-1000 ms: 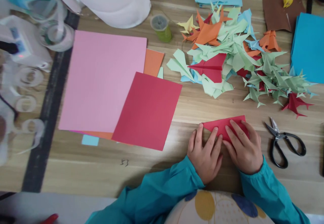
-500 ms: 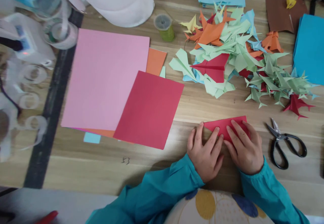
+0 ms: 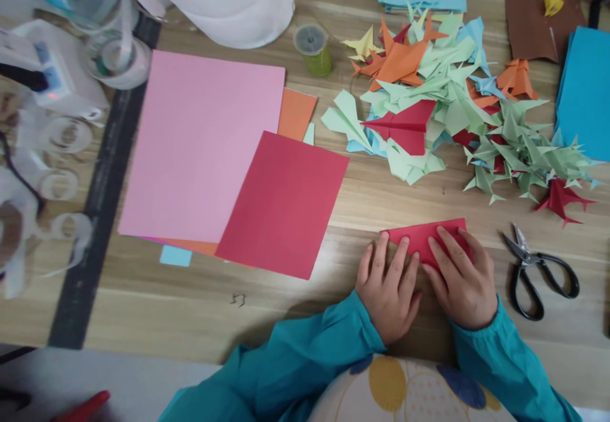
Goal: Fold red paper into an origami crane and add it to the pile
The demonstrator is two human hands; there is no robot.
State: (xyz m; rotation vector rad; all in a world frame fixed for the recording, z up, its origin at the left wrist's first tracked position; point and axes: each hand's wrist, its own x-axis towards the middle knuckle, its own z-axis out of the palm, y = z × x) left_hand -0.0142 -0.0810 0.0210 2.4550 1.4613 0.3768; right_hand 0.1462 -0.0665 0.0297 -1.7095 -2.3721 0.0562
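Note:
A folded piece of red paper (image 3: 419, 234) lies flat on the wooden table (image 3: 190, 307) near its front edge. My left hand (image 3: 388, 288) presses on its left part with fingers stretched out flat. My right hand (image 3: 464, 282) lies on its right part, fingers also flat and slightly spread. Both hands hide much of the paper. Teal sleeves cover both arms.
Black scissors (image 3: 541, 276) lie just right of my right hand. A red sheet (image 3: 283, 206), a pink sheet (image 3: 204, 145) and an orange sheet (image 3: 295, 114) lie to the left. A heap of folded paper planes (image 3: 452, 110) fills the far right. Blue sheets (image 3: 586, 91), a thread spool (image 3: 312, 50) and tape rolls (image 3: 67, 136) stand around.
Both hands stay pressed on the folded red paper. The view has shifted slightly, nothing else has moved.

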